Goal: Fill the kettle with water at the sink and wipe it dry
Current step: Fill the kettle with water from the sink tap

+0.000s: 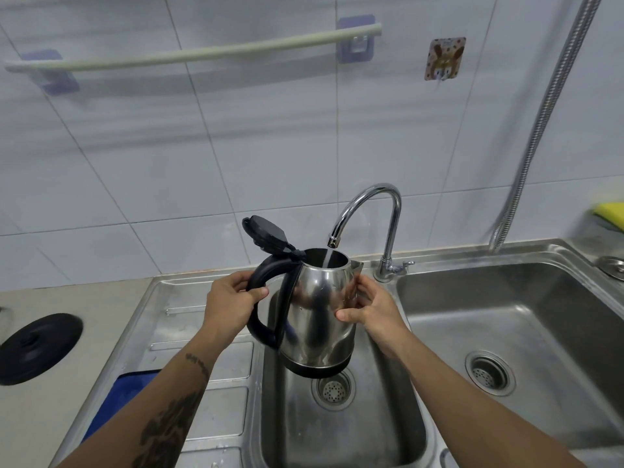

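Observation:
A steel kettle (317, 309) with a black handle and base hangs over the left sink basin (290, 430). Its black lid (265, 233) is flipped up and back. My left hand (231, 304) grips the black handle. My right hand (369, 307) presses against the kettle's right side below the spout. A thin stream of water (327, 258) runs from the chrome tap (371, 204) straight into the kettle's open mouth. A blue cloth (116, 401) lies on the draining board at the lower left, partly hidden by my left forearm.
The kettle's round black power base (39, 347) sits on the counter at far left. A second, larger basin (506, 332) is to the right. A flexible metal hose (553, 92) runs up the tiled wall. A yellow sponge (609, 211) rests at far right. A towel rail (189, 55) is mounted above.

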`<move>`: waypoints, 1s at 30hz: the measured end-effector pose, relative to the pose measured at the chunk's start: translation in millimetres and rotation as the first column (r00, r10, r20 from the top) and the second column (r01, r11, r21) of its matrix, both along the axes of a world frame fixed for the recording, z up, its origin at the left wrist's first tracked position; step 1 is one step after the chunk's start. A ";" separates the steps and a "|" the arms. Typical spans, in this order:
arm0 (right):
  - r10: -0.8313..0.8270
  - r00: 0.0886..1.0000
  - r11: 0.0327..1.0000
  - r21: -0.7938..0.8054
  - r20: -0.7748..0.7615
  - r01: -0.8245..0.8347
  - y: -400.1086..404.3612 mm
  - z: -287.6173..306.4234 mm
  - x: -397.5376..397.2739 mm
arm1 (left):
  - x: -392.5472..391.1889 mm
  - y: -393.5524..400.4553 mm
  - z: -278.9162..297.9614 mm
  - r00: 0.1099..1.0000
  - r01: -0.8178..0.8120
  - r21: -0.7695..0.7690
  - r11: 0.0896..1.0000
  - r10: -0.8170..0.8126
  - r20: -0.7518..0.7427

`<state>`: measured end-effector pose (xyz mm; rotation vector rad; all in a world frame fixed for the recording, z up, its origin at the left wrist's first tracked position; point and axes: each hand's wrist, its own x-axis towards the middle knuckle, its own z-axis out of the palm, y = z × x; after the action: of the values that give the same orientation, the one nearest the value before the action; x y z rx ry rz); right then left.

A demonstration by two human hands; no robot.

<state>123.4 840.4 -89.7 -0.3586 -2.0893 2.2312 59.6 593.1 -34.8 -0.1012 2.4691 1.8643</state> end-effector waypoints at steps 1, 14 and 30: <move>0.003 1.000 1.000 0.005 -0.005 -0.003 0.1 -0.3 0.2 | 0.2 0.7 -0.2 1.000 -0.005 -0.006 1.000 0.005 -0.007; 0.016 1.000 1.000 -0.002 -0.022 -0.017 2.5 -0.3 -2.2 | 6.2 9.4 -2.6 0.997 -0.006 -0.089 0.996 -0.001 -0.079; 0.002 1.000 0.999 -0.048 -0.019 -0.003 2.7 0.2 1.2 | 4.5 16.0 -2.2 0.994 -0.016 -0.155 0.988 -0.002 -0.114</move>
<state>124.7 843.1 -89.5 -0.3366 -2.0309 2.2803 64.1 609.2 -37.0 -0.0092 2.6916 1.7229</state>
